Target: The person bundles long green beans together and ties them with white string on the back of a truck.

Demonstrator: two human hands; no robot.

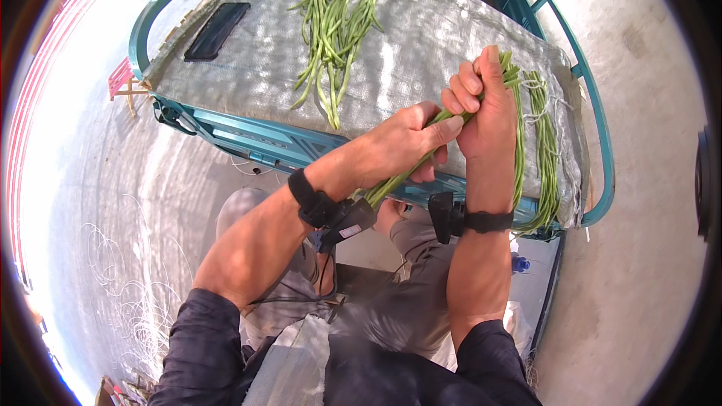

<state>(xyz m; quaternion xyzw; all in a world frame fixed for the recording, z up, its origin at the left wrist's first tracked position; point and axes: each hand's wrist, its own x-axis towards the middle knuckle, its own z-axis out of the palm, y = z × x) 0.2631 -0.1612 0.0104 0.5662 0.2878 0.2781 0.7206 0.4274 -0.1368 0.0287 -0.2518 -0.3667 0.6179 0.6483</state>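
Observation:
My left hand and my right hand both grip a bundle of long green beans, which slants across the front edge of the cloth. The right hand closes near the upper end, where bean tips poke out past the fingers. The left hand wraps the bundle lower down, and its tails hang toward my knees. Just right of my right hand lie more long beans, tied with pale string and drooping over the edge. Farther back, several tied bean bunches rest on the woven grey cloth.
A dark smartphone lies at the cloth's left. Curved teal metal rails flank the teal cart bed. Loose white string tangles on the floor at left, near a pink-topped stool. Dark devices are strapped to both wrists.

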